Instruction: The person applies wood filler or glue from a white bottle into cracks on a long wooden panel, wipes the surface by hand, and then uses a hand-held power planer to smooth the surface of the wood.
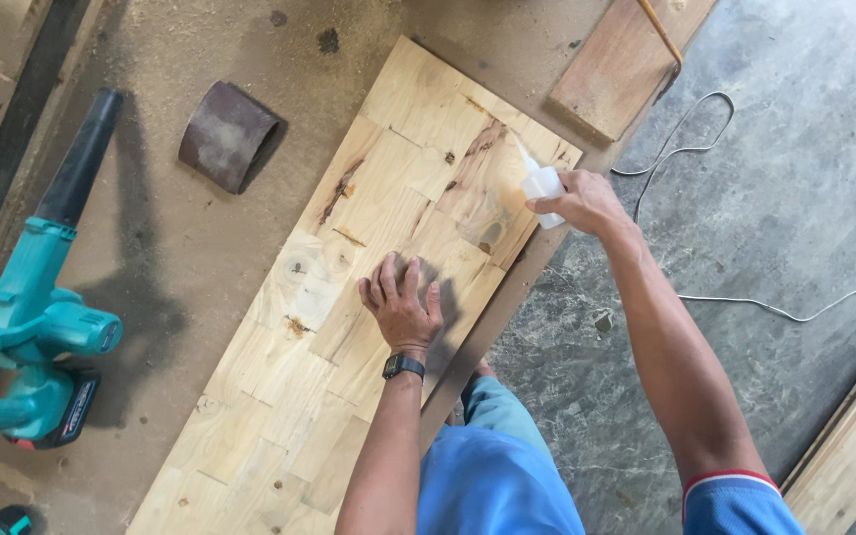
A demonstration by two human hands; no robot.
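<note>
The left hand [401, 302] is pressing flat, fingers spread, on the jointed wooden panel [349, 297] lying on the dusty workbench [180, 258]. The right hand [582, 201] is gripping a small white bottle [541, 185], seemingly tipped toward the panel's far edge.

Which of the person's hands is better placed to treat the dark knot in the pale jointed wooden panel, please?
Probably the right hand: it holds the small white bottle by the knot. The left hand lies flat on the panel.
</note>
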